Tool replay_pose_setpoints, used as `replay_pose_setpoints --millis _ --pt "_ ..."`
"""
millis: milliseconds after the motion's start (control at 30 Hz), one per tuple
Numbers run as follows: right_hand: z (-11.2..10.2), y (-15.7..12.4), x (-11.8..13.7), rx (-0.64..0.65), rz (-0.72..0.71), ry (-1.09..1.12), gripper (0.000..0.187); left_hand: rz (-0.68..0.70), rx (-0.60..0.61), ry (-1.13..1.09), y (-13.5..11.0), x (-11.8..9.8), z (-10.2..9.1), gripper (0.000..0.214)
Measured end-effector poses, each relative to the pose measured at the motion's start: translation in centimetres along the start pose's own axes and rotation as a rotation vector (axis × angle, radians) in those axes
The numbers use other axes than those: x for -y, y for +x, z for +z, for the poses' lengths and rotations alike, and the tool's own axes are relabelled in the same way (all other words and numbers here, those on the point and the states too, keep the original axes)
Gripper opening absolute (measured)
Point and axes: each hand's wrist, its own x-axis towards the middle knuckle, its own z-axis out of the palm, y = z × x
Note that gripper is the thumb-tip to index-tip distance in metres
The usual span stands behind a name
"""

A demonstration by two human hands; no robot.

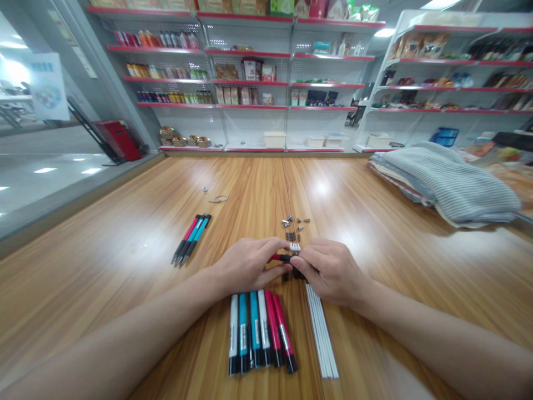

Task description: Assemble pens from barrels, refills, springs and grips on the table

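Between my two hands is a red pen barrel (275,257) with a black part at its right end. My left hand (245,262) pinches the red section, while the fingers of my right hand (331,269) close around the black end. Just beyond my fingertips lie small metal pen tips (287,221), dark springs (290,236) and small white pieces (295,246). Black pieces (297,274) sit partly hidden under my right hand. Closer to me are several white, blue and red pen barrels (255,328) in a row, beside thin white refills (321,333).
Three pens (191,239), one red and two blue, lie at the left on the wooden table (125,300). Behind them are a looped wire-like piece (219,199) and a tiny metal bit (204,189). Folded cloths (449,180) are stacked at the right. Stocked shelves (250,83) stand behind.
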Motion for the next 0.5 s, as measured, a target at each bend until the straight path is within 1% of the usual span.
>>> replay_pose_setpoints --millis 67,133,233,367,500 --pt "-0.04 -0.07 0.01 0.004 0.009 -0.001 0.033 -0.007 -0.032 0.036 -0.03 0.03 0.09 0.028" --pt "-0.03 -0.15 -0.02 0.011 0.016 0.000 0.033 0.016 -0.047 0.092 -0.03 0.08 0.17 0.024" --pt "0.05 -0.26 -0.13 0.011 0.020 -0.015 0.034 0.059 -0.022 0.141 0.04 0.09 0.11 0.023" --pt "0.09 -0.25 -0.33 0.016 0.002 -0.049 0.035 0.060 0.014 0.150 0.15 -0.01 -0.20 0.025" --pt "-0.24 -0.18 -0.37 0.022 -0.015 -0.020 0.023 0.070 0.041 0.166 0.10 -0.05 -0.42 0.025"
